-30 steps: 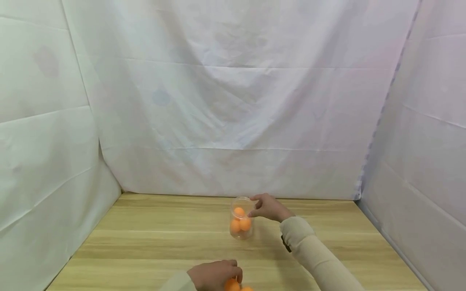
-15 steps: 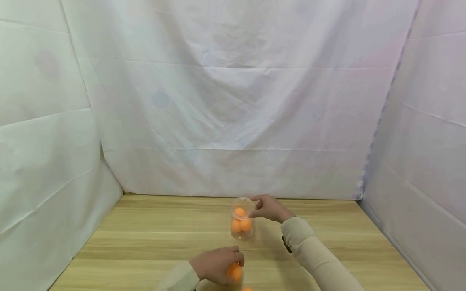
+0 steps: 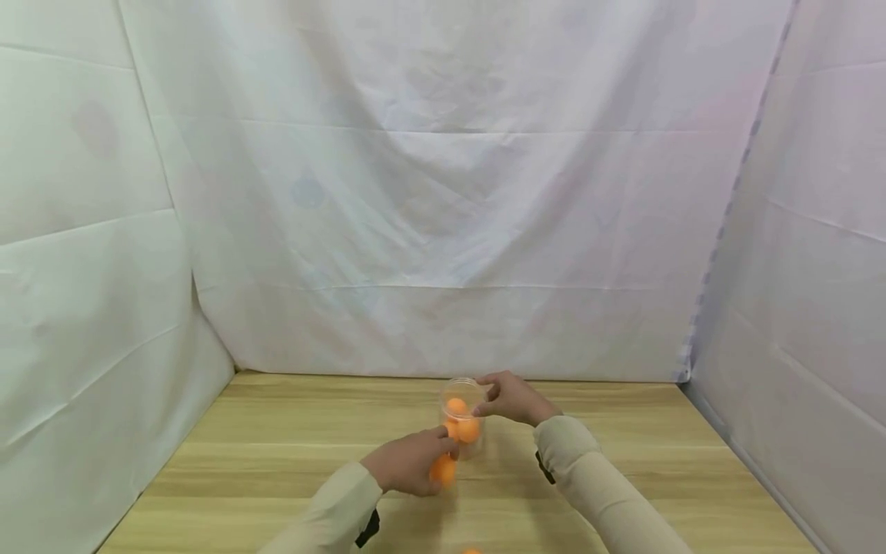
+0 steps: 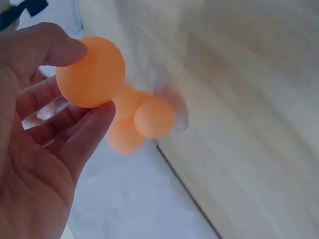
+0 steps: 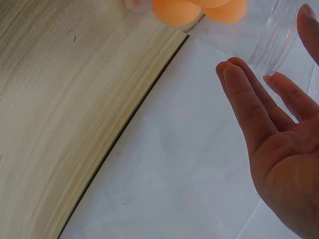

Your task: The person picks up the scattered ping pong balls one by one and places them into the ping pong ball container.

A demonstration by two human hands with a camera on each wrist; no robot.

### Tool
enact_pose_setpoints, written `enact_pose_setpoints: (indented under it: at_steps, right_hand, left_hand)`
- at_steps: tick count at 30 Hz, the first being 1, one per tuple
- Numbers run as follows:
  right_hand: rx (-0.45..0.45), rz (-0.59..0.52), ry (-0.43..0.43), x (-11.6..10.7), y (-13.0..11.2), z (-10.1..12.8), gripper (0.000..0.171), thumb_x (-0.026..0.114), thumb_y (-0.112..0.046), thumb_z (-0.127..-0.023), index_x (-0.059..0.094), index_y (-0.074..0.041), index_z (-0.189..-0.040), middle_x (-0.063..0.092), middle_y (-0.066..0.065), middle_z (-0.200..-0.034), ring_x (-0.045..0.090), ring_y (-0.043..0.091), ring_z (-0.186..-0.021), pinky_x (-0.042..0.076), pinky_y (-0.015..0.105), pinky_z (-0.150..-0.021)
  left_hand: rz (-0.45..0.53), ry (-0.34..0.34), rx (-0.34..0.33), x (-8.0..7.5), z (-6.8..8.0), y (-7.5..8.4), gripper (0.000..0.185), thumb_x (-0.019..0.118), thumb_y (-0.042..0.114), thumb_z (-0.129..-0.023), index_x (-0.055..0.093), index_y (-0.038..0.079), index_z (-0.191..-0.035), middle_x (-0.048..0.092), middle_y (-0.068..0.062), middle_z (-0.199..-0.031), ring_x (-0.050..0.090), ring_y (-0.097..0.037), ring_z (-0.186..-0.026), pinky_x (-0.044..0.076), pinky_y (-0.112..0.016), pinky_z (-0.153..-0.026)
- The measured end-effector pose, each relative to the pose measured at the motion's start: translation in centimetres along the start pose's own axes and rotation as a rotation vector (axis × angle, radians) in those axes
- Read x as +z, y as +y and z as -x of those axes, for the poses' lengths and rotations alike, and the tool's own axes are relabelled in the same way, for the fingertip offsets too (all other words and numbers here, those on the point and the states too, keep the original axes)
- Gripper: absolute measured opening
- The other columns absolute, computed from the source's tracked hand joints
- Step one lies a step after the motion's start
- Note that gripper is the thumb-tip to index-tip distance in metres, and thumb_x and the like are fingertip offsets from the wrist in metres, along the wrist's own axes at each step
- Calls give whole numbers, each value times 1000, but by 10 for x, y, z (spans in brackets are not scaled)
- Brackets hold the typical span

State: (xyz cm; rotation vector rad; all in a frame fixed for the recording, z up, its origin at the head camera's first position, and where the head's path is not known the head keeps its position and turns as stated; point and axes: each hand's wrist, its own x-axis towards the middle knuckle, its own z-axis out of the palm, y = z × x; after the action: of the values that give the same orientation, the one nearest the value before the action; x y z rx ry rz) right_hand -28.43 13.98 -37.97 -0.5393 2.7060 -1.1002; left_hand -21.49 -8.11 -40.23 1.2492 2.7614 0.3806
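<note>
Left hand (image 3: 408, 469) has come up off the near edge of the tabletop (image 3: 277, 454) and now sits just in front of the clear plastic jar (image 3: 462, 415), well closer than a second ago. It pinches one orange ping-pong ball (image 3: 443, 469) between thumb and fingertips (the left wrist view shows the ball (image 4: 90, 72) plainly, thumb on top, fingers under). Ball is low beside the jar's wall, not yet over the mouth.

Right hand (image 3: 512, 398) has not shifted: thumb and fingers grip the jar at its rim on the right side, holding it upright mid-tabletop. In the right wrist view the fingers (image 5: 249, 104) lie nearly straight along the clear wall (image 5: 276, 37).

Inside the jar: three or so orange balls (image 3: 460, 419) stacked; exact count unclear.

One more orange ball (image 3: 471, 551) lies at the near edge, left behind.

Judgement: one ball lifted and carried over, with a rise to the opening still needed.
</note>
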Motion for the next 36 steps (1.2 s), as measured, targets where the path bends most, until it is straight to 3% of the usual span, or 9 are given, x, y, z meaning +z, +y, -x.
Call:
enact_pose_setpoints:
  at_steps: [7,16,23,28,36]
  right_hand:
    - [0,1,-8,0,0,0,64,78,-20,-79,52,-2,-135,68,13,-101,65,23,-91,55,43,-78]
    - [-12,1,-10,1,1,1,65,79,-21,-78,53,-1,-134,69,14,-100,66,24,-91,55,43,-78]
    - [-12,-21,-11,1,0,2,64,77,-20,-80,51,0,-135,68,15,-104,65,25,-93,54,44,-80]
    - [-27,-35,-4,2,-3,3,65,77,-19,-80,51,2,-135,68,15,-102,65,23,-91,54,43,-79]
    - [-53,-7,-18,10,-6,2,63,75,-22,-82,51,0,-136,65,16,-110,61,22,-93,53,41,-79]
  left_hand:
    - [55,41,-12,-18,-12,-8,35,71,5,-77,59,11,-109,49,4,-97,45,-4,-72,42,-16,-64]
    - [55,116,-28,-40,-25,-15,30,69,4,-78,59,5,-107,52,-2,-98,42,-8,-70,39,-19,-61]
    - [77,152,-35,-53,-36,-15,30,69,7,-81,58,4,-109,51,-5,-99,44,-12,-71,41,-23,-63]
    - [68,162,-58,-56,-45,-16,30,69,9,-83,58,4,-111,52,-6,-102,46,-14,-76,43,-25,-67]
    - [98,159,-109,-46,-45,-27,28,64,6,-84,59,3,-111,54,-9,-105,44,-13,-73,41,-25,-63]
